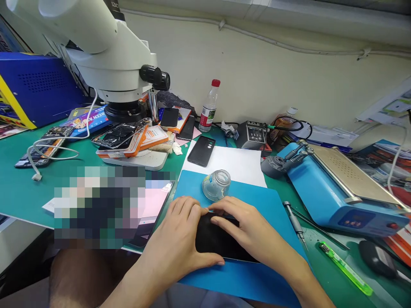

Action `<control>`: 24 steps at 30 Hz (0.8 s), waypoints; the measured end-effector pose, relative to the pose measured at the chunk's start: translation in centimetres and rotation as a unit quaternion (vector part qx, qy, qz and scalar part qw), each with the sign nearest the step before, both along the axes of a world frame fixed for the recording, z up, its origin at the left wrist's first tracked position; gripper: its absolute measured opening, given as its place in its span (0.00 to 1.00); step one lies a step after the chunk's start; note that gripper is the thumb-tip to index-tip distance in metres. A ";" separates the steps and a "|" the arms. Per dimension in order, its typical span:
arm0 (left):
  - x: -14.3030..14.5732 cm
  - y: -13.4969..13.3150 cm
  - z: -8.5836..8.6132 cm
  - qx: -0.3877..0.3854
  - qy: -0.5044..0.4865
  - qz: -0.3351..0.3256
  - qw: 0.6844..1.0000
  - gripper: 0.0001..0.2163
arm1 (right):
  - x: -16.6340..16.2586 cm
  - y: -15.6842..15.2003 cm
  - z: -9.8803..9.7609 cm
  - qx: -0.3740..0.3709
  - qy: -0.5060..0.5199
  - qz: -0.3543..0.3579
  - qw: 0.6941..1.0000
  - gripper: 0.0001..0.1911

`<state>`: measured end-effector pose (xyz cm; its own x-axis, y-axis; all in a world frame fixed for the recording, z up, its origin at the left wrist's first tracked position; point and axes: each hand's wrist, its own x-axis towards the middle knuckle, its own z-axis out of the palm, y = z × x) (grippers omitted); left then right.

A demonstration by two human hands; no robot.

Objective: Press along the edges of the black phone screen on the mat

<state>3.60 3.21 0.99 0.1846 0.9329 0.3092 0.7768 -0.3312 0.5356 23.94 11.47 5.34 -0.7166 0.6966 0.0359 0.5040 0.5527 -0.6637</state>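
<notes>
A black phone (215, 241) lies flat on a blue mat (253, 273) in front of me. My left hand (180, 239) grips its left end, thumb along the near edge and fingers over the far edge. My right hand (247, 231) lies over the right part, fingertips pressing at the far edge next to the left fingers. A small clear glass jar (216, 185) lies on its side just beyond the hands.
A white microscope (105, 55) stands at the back left over opened phones (123, 137). Another black phone (201, 150) rests on white paper (240, 164). A blue heating machine (334, 188), a screwdriver (295, 224), tweezers and a green tool (345, 267) lie to the right. A plastic bottle (209, 107) stands by the wall.
</notes>
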 end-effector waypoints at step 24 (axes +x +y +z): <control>-0.8 -0.4 0.9 -0.057 0.005 -0.035 0.998 0.40 | -0.5 0.3 -2.2 0.109 0.018 0.004 0.994 0.10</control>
<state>2.76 2.81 1.92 0.2527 0.9468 0.1993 0.7601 -0.3217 0.5645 23.40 11.77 3.10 -0.7181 0.6632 0.2108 0.4773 0.6898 -0.5444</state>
